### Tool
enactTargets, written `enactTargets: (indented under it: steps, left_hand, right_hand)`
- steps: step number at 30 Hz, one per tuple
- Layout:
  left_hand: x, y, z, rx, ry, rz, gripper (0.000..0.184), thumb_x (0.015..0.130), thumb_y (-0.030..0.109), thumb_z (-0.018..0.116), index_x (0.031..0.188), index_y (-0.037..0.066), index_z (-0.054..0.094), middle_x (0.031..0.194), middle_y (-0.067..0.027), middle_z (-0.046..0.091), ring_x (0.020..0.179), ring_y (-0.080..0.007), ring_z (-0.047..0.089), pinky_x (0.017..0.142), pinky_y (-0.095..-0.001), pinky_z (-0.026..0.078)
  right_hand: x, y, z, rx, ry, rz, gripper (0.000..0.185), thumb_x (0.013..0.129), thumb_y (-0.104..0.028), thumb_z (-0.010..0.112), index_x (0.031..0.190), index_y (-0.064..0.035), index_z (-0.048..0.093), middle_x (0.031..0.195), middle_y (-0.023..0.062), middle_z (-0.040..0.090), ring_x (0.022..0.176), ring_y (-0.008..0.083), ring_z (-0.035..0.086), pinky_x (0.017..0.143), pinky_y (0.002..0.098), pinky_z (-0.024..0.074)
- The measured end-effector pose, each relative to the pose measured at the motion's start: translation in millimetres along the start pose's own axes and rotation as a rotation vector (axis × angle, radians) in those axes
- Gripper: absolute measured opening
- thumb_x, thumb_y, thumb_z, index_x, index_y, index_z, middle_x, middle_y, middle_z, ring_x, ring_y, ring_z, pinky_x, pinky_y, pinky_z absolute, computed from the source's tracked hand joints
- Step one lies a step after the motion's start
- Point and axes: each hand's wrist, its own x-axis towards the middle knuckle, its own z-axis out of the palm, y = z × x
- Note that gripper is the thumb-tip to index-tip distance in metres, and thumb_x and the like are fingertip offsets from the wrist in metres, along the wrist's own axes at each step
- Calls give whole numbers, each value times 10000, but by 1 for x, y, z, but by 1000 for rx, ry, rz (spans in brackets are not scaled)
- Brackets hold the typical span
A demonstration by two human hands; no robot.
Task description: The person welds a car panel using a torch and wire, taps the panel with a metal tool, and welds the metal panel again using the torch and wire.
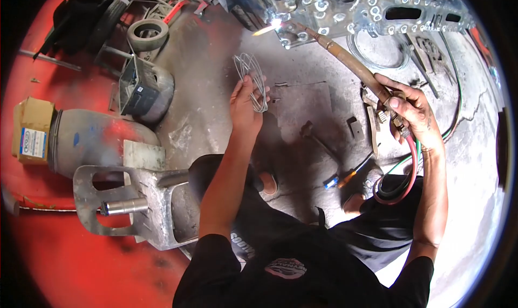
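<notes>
My right hand (pixel 413 111) is closed around the valve end of a gas welding torch (pixel 350 62). Red and green hoses (pixel 413 170) run from its lower end. The torch tip points up and left, with a bright flame at the edge of a metal panel (pixel 337 16) that has many round weld spots and oval slots. A loose coil of thin wire (pixel 250 73) is gripped in my left hand (pixel 248 100), apart from the panel and below the flame.
On the floor lie a hammer (pixel 318 138), screwdrivers (pixel 348 179) and a larger wire coil (pixel 380 54). To the left stand a plastic chair (pixel 162 205), a grey drum (pixel 97 140), a cardboard box (pixel 35 130), a black container (pixel 137 86) and a tire (pixel 147 35).
</notes>
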Motion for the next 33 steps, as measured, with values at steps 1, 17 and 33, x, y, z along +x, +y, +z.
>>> enactTargets:
  steps: [1, 17, 33]
  left_hand:
    - [2, -2, 0, -7, -4, 3, 337, 1019, 294, 598, 1269, 68, 613, 1104, -108, 692, 896, -214, 672, 721, -366, 548]
    - [17, -23, 11, 65, 19, 66, 301, 1006, 282, 634, 1191, 49, 679, 1065, -27, 702, 914, -175, 670, 746, -329, 528]
    - [25, -29, 12, 56, -14, 64, 324, 1000, 287, 642, 1211, 42, 669, 1117, -52, 694, 932, -186, 667, 742, -336, 524]
  right_hand:
    - [0, 1, 0, -2, 5, -1, 571, 891, -261, 708, 1371, 19, 579, 770, 54, 648, 469, 108, 589, 388, 224, 469]
    - [3, -1, 5, -33, 52, 9, 600, 875, -289, 706, 1365, 34, 579, 792, 65, 663, 460, 113, 578, 371, 217, 453]
    - [5, -2, 5, -29, 67, 12, 636, 853, -315, 721, 1364, 34, 580, 804, 79, 679, 452, 120, 580, 362, 214, 440]
